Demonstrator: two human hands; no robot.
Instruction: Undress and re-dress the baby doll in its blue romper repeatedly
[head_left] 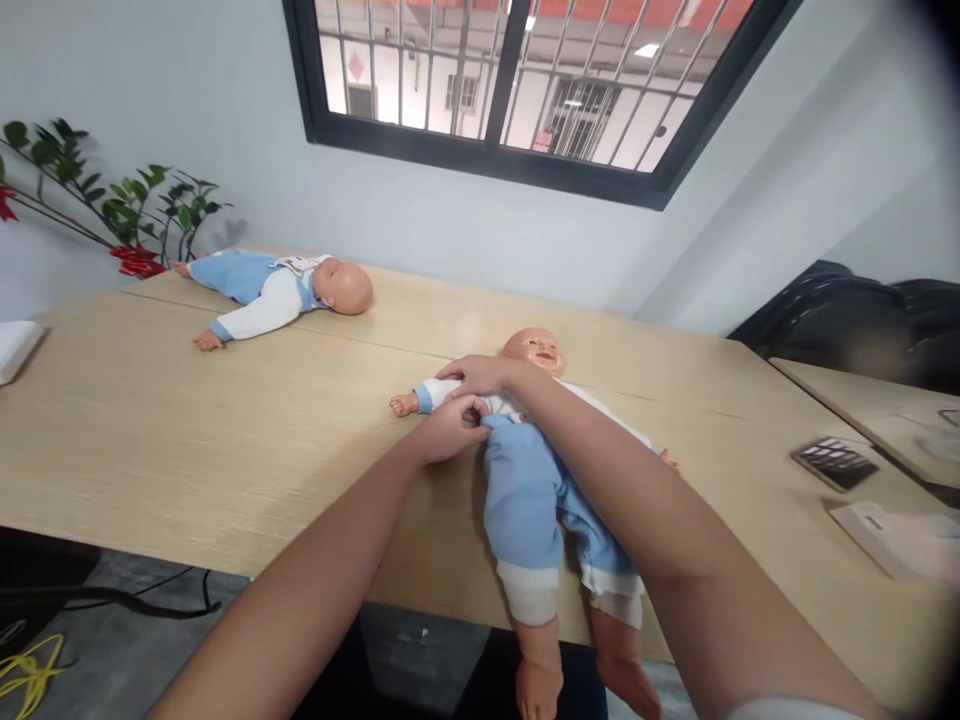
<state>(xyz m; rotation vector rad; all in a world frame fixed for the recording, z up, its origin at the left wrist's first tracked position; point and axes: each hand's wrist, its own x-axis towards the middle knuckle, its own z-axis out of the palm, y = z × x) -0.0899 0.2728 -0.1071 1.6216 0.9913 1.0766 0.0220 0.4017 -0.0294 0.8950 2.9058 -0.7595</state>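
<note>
A baby doll (534, 350) lies on its back on the table, its legs hanging over the front edge. It wears a white top with blue cuffs and blue pants (521, 490) with white ankle bands. My left hand (454, 428) is closed in a pinch at the waist of the pants, on the doll's side. Crossing over the doll's chest, my right hand (480, 375) has its fingers bent round the white top (442, 388) near the sleeve. My right forearm hides part of the doll's torso and its other arm.
A second doll (277, 285) in similar clothes lies at the back left. On the right are a phone (834, 462) and a white flat object (870, 530). A potted plant (142, 215) stands behind the table (225, 430); cables (105, 600) lie on the floor.
</note>
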